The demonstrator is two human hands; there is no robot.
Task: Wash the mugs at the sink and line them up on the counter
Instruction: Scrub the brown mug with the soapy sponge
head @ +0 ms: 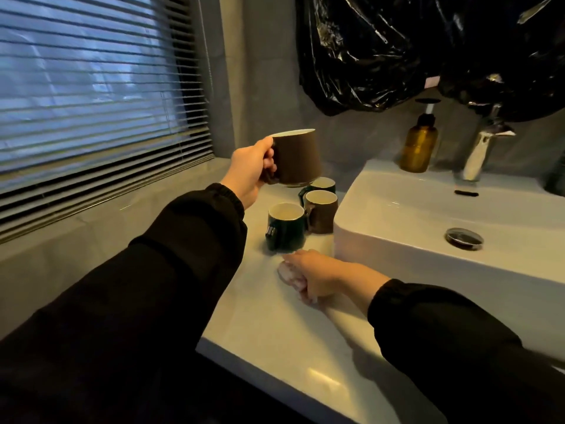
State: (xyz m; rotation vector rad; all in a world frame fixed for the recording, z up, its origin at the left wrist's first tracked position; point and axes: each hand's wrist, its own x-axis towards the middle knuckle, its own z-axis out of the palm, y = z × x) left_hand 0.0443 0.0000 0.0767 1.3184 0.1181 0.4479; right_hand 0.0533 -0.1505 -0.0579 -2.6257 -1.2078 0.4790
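My left hand grips a brown mug by its handle and holds it upright in the air above the counter. Below it three mugs stand in a row on the white counter: a dark green mug nearest me, a brown mug behind it, and a second green mug at the back, partly hidden. My right hand rests flat on the counter just in front of the nearest green mug, fingers together, holding nothing. The white sink sits to the right.
A chrome tap and an amber soap pump bottle stand at the back of the sink. The drain lies in the basin. A black plastic bag hangs on the wall above. Window blinds fill the left.
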